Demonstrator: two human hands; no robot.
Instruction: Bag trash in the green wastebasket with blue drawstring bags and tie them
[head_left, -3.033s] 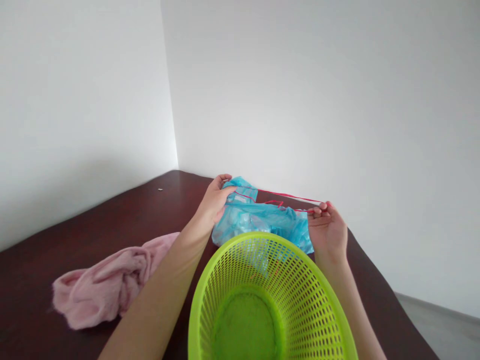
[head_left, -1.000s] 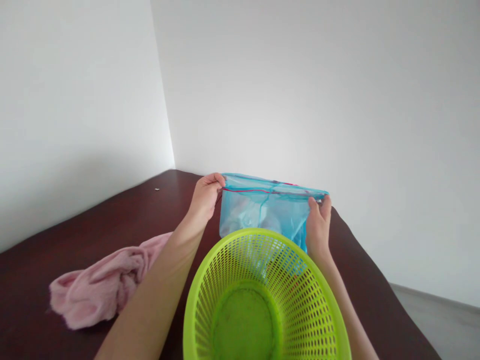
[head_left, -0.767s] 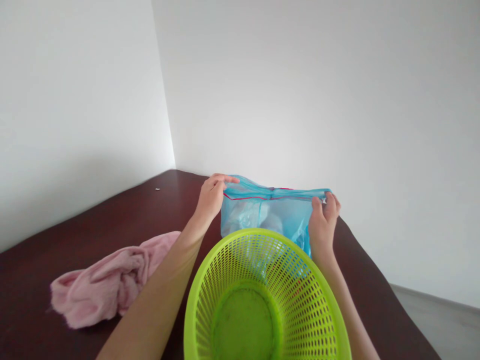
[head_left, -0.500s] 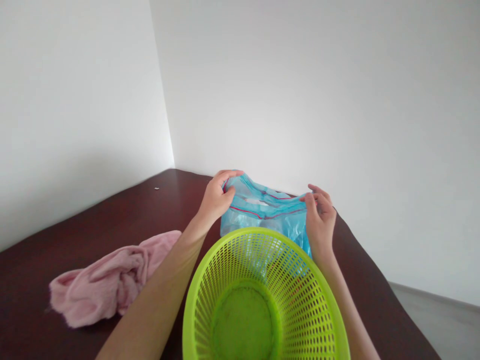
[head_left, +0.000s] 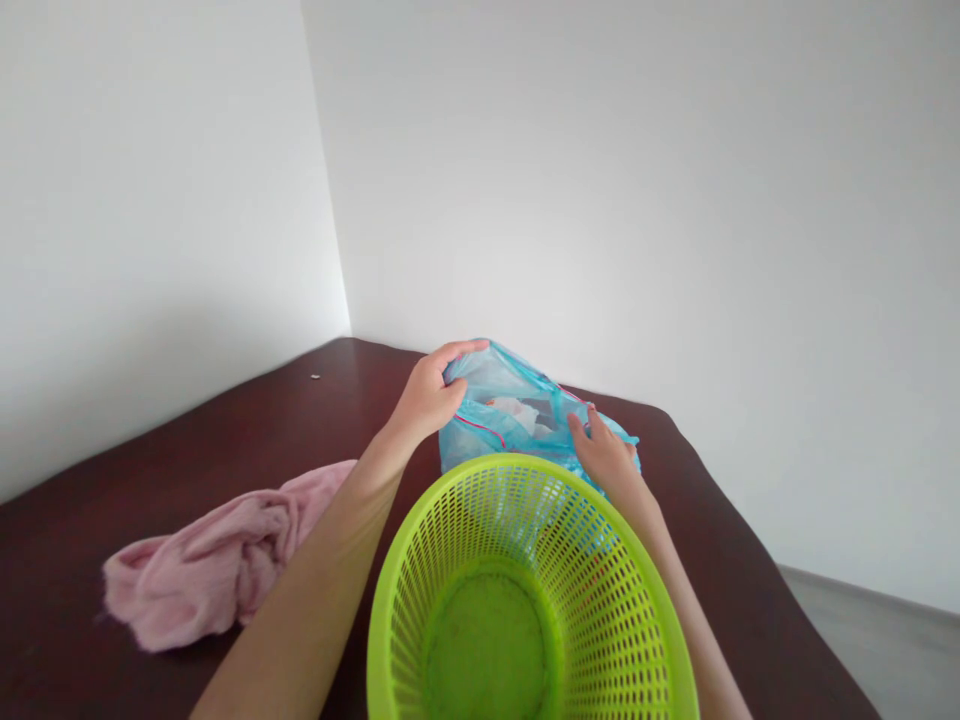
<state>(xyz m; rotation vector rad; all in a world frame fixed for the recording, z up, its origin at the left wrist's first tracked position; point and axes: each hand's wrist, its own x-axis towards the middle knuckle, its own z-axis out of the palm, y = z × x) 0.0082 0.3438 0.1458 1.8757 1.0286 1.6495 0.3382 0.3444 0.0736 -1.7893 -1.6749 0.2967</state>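
A thin blue plastic bag point(head_left: 480, 432) with a red drawstring line stands behind the green basket. My left hand point(head_left: 433, 388) grips the left side of its rim between thumb and fingers, keeping the mouth lifted there. At the right part of the mouth is my right hand point(head_left: 609, 455), thumb and forefinger apart against the plastic; its other fingers are partly hidden. White crumpled pieces point(head_left: 516, 410) show inside the bag. In front, the slotted green plastic basket point(head_left: 660, 590) sits between my forearms, with nothing in it, and covers the bag's lower part.
A crumpled pink cloth point(head_left: 217, 560) lies on the dark red-brown table point(head_left: 300, 430) to the left of my left forearm. Farther back is a tiny white scrap point(head_left: 315, 377). White walls point(head_left: 600, 200) meet behind the table, and grey floor point(head_left: 892, 640) shows at right.
My right hand has let go of the bag's right rim and moved left and down to the mouth. The bag's right side has sagged. My left hand stays in place.
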